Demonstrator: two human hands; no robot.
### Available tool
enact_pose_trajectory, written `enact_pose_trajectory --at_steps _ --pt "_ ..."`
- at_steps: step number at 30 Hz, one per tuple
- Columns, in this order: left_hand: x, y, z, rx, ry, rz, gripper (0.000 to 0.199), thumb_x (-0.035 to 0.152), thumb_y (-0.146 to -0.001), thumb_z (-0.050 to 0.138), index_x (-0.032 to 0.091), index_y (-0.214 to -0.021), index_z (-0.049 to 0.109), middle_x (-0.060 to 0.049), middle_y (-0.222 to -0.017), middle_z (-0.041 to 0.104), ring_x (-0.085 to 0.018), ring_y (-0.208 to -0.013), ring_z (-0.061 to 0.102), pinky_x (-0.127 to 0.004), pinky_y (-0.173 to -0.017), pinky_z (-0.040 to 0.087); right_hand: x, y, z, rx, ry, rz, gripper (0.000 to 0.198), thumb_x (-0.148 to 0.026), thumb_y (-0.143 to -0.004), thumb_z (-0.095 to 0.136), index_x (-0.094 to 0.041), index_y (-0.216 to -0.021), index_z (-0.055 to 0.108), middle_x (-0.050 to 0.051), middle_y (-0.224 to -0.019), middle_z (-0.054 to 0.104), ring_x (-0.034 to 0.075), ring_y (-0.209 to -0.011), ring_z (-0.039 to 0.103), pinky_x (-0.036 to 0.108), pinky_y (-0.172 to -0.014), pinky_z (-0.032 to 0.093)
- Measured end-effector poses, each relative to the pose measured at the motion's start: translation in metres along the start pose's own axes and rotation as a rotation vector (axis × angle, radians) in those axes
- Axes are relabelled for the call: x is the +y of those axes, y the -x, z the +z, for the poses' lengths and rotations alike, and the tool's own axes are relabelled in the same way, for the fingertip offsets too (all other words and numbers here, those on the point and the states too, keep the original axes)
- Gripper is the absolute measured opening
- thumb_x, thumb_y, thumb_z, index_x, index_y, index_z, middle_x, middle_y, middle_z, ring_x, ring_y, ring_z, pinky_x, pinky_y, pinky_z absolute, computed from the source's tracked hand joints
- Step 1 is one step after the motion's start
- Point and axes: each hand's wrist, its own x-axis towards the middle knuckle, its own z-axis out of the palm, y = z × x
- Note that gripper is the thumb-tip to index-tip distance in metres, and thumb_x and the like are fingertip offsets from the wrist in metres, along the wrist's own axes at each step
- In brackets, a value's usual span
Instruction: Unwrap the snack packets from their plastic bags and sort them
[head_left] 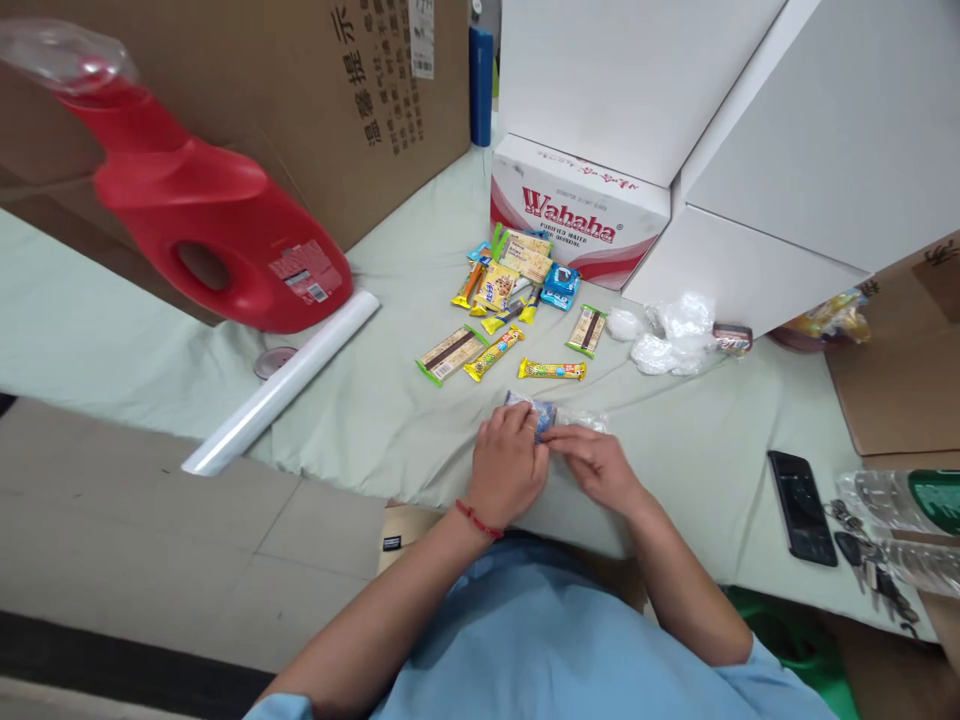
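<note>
Blue packet [544, 410] by worktop's [697, 460] near edge, under left hand [510, 465], which covers more of it. Right hand [600, 468] fingertips at packet's right near corner. Both hands' fingers bent, touching; pinched or merely resting, cannot tell. Packet's long axis hidden. Clear wrapper [586, 421] just right of packet, beyond right fingers. Yellow bar [552, 370], snack pile [523, 265] toward far edge. Nothing between fingers and packet.

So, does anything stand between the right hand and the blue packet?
Nothing visible does: the right hand appears to touch the blue packet near its right side. The clear plastic lies beyond this hand, not in between.
</note>
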Motion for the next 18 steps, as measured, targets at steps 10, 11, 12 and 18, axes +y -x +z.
enact_pose_trajectory --at_steps 10,11,12,18 --pt "-0.009 0.016 0.012 0.012 -0.244 0.151 0.047 0.012 -0.091 0.051 0.018 -0.136 0.063 -0.011 -0.144 0.062 -0.029 -0.127 0.055 -0.046 -0.095 0.043 0.034 0.010 -0.029 0.053 0.408 0.438 0.012 -0.025 -0.086 0.066 -0.020 -0.097 0.069 0.014 -0.119 0.065 0.029 -0.111 0.057 0.044 -0.095 0.048" --pt "-0.010 0.017 0.012 0.024 -0.251 0.162 0.047 0.011 -0.091 0.050 0.018 -0.136 0.063 -0.010 -0.144 0.063 -0.029 -0.126 0.055 -0.046 -0.096 0.043 0.027 0.009 -0.030 0.052 0.356 0.459 0.007 -0.025 -0.089 0.062 -0.021 -0.092 0.067 0.010 -0.106 0.068 0.025 -0.098 0.060 0.038 -0.088 0.049" --pt "-0.011 0.018 0.012 0.039 -0.259 0.170 0.047 0.011 -0.091 0.050 0.018 -0.135 0.064 -0.010 -0.144 0.063 -0.030 -0.126 0.055 -0.047 -0.096 0.042 0.019 0.005 -0.030 0.064 0.301 0.481 0.008 -0.027 -0.091 0.059 -0.021 -0.089 0.064 0.006 -0.093 0.068 0.021 -0.086 0.060 0.033 -0.080 0.049" --pt "-0.007 0.020 0.020 0.075 -0.310 0.229 0.035 0.012 -0.096 0.047 0.016 -0.120 0.072 -0.013 -0.134 0.068 -0.029 -0.117 0.059 -0.044 -0.091 0.045 -0.024 -0.057 -0.011 0.064 0.279 0.444 0.006 -0.024 -0.090 0.060 -0.021 -0.086 0.060 0.000 -0.078 0.066 0.015 -0.072 0.057 0.025 -0.068 0.039"
